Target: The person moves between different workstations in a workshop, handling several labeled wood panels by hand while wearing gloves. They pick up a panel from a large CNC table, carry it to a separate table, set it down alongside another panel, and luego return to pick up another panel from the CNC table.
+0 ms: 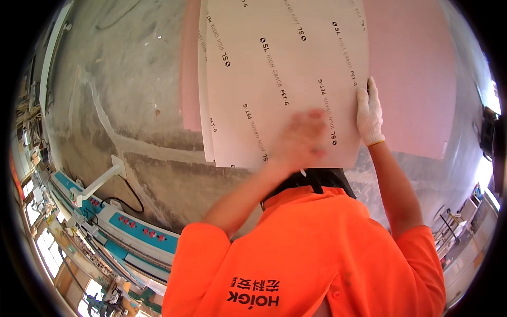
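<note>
A stack of white printed-film sheets (296, 63) lies in front of me, its left edges slightly out of line. My left hand (303, 137), bare, is over the lower part of the top sheet. Motion blurs its fingers, and I cannot make out whether it touches the surface. My right hand (371, 113) wears a white knitted glove. It rests along the sheets' right edge with fingers stretched out and thumb beside the edge. Beneath the white sheets is a larger pale pink sheet or board (414, 79), showing on both sides.
To the lower left stands a long machine (140, 227) with a teal panel and red knobs. A white bracket arm (100, 182) and a black cable (134, 198) are near it. The grey concrete floor (137, 79) is stained. A metal-framed rack (449, 227) stands at the right.
</note>
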`<state>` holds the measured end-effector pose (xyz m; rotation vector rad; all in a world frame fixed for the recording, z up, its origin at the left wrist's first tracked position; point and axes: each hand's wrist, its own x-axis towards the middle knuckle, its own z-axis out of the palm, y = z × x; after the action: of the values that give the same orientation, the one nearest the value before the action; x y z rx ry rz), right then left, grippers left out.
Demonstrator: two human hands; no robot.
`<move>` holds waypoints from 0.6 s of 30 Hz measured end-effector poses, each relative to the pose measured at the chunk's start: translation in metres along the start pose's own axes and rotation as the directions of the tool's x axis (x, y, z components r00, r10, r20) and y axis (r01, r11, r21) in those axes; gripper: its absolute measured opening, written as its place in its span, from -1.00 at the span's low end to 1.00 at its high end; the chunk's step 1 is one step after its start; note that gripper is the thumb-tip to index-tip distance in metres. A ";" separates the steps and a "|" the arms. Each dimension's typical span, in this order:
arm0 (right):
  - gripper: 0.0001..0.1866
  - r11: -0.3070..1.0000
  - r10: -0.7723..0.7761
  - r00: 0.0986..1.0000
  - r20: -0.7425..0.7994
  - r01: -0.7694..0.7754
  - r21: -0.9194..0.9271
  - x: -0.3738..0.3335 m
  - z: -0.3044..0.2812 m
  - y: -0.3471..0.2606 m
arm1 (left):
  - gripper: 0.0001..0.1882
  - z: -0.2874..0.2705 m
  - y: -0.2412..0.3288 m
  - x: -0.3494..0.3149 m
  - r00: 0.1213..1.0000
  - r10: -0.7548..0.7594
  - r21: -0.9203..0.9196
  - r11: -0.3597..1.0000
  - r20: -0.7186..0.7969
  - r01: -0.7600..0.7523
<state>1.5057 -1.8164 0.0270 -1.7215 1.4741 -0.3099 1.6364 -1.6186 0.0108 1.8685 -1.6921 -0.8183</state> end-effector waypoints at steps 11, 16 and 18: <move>-0.27 0.996 0.004 1.000 0.003 -0.004 0.085 -0.003 0.000 0.000 | -0.19 -0.068 -0.129 -0.147 0.418 -0.473 -0.059 0.713 -0.775 0.698; -0.26 0.997 -0.044 0.999 0.001 0.044 -0.068 0.002 -0.001 0.000 | -0.19 -0.008 -0.003 -0.040 0.934 -0.238 0.060 0.963 -0.268 0.263; -0.25 0.992 -0.119 0.993 -0.027 0.118 -0.034 0.008 0.000 0.014 | -0.22 -0.017 -0.036 -0.061 0.893 -0.262 0.213 0.910 -0.367 0.355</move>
<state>1.4980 -1.8232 0.0145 -1.8410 1.4069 -0.3771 1.6710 -1.5549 0.0038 2.3584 -1.3667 -0.3551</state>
